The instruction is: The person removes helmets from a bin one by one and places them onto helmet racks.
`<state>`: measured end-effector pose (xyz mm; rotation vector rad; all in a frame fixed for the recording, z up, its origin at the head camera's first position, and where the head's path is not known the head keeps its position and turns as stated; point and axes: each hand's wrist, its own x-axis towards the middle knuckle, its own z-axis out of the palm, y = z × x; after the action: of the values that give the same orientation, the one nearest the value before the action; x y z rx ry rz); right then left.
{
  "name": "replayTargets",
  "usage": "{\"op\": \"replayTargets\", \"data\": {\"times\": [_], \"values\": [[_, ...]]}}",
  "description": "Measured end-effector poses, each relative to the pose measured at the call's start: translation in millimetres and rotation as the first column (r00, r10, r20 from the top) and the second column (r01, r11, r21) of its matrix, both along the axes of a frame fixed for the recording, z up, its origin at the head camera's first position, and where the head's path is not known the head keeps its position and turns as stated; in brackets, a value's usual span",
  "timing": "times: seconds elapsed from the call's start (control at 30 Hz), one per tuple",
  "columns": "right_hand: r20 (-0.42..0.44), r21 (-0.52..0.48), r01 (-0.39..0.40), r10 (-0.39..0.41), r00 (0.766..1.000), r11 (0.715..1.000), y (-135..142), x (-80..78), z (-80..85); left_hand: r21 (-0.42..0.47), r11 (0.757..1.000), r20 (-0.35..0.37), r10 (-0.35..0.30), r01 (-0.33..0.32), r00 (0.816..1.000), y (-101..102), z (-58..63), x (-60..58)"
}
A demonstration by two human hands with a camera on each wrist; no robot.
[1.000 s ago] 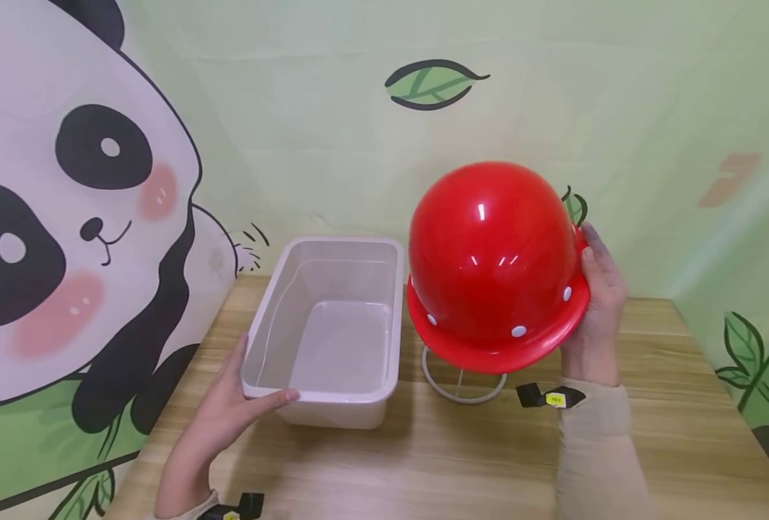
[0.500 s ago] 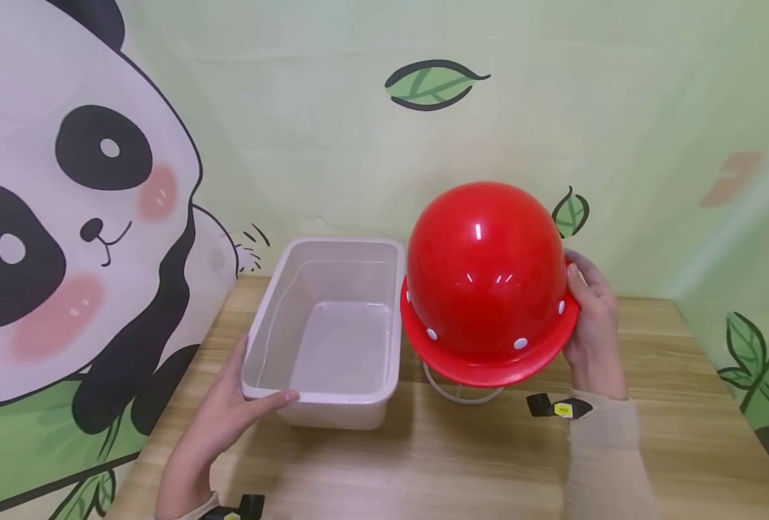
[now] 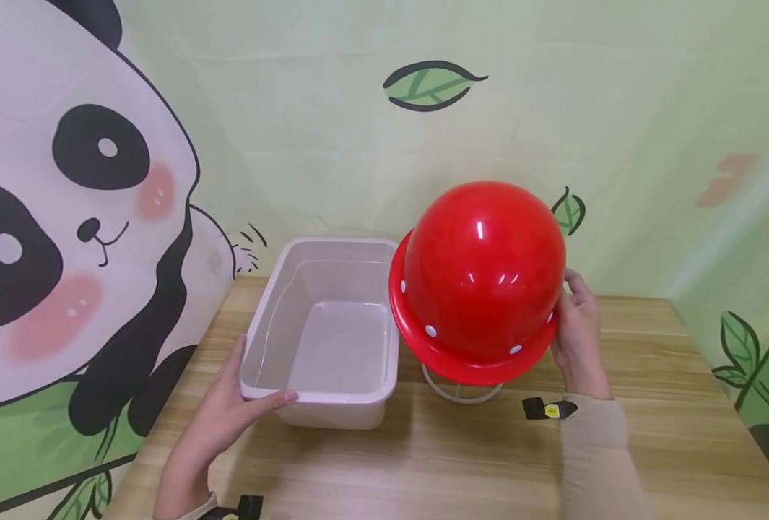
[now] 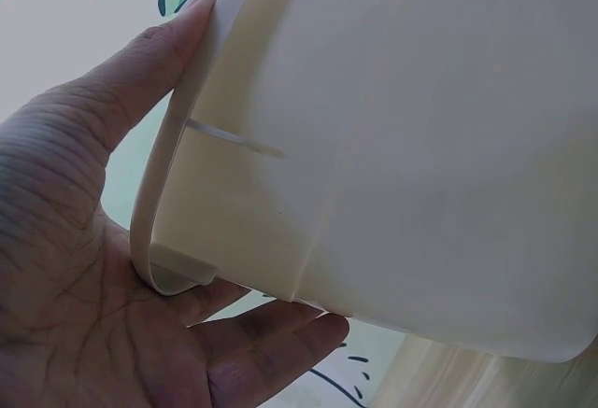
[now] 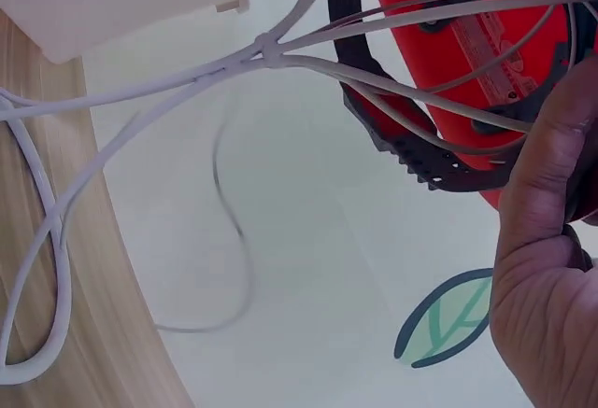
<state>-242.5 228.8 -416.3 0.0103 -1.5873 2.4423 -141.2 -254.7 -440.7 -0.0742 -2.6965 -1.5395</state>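
The red helmet [image 3: 481, 282] is lower than a second ago, over the wire stand [image 3: 465, 401] — probably now resting on it. The right hand [image 3: 579, 332] pinches its brim; the left hand [image 3: 224, 408] grips the pale bin [image 3: 339, 414] (thumb over the rim).

In front, over the table [image 3: 462, 466], there is room to pass. The bin [image 3: 332, 398] is accessible from above, but at its right the red helmet [image 3: 484, 282], over the wire stand [image 3: 462, 399], obstructs.
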Motion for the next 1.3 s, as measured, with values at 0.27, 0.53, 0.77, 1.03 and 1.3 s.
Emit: {"op": "replayTargets", "data": {"times": [0.27,0.53,0.77,1.03,1.3], "values": [[0.041,0.022,0.017,-0.018,0.999,1.0,7,-6.5,2.4,0.011,1.0,-0.018,-0.01,0.01,1.0,-1,0.4,-0.3],[0.036,0.12,-0.022,0.018,0.999,0.992,17,-10.8,9.8,-0.03,1.0,-0.022,-0.008,0.008,1.0,-1,-0.3,-0.1],[0.064,0.357,-0.012,-0.012,0.998,0.934,26,-0.8,18.8,-0.036,0.999,-0.025,0.0,0.0,1.0,-1,-1.9,-0.2],[0.021,0.551,0.012,-0.028,0.999,0.834,33,3.8,22.3,-0.034,0.999,-0.02,0.014,-0.015,1.0,-2,-1.8,0.5],[0.02,0.57,0.004,-0.019,1.0,0.821,37,6.5,22.9,-0.049,0.999,-0.023,0.006,-0.007,1.0,0,0.5,1.3]]}}
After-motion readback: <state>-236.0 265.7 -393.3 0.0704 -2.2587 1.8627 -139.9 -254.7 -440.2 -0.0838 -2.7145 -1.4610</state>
